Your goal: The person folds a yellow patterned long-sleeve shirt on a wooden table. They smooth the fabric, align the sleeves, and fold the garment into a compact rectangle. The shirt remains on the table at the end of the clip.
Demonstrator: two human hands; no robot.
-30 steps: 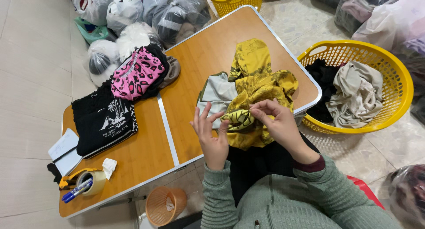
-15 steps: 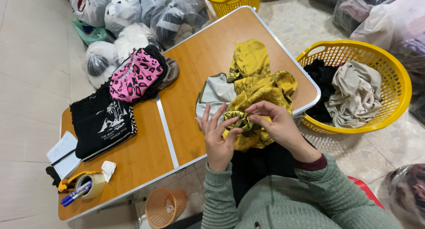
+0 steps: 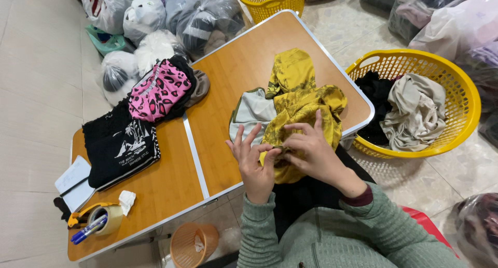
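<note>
- Left hand [image 3: 255, 161] and right hand [image 3: 310, 151] meet at lower centre of the frame, fingertips pinched together on the near edge of the yellow garment [image 3: 301, 99].
- The garment lies crumpled on the wooden table [image 3: 228, 71], its hem overhanging.
- Risk: the thin pinch slips, and the cloth slides toward the yellow basket [image 3: 456, 92] at right.

Garment [image 3: 298, 99] under inspection: mustard yellow, darker mottled print, pale grey-white lining with olive edging. At its 9 o'clock, folded garment [image 3: 158, 92]: hot pink with black leopard spots. Further toward 8 o'clock, black shirt [image 3: 120, 150] with white graphic print. At 3 o'clock, yellow basket [image 3: 456, 86] containing beige and black cloth. Table [image 3: 228, 66]: orange-brown wood grain.
</note>
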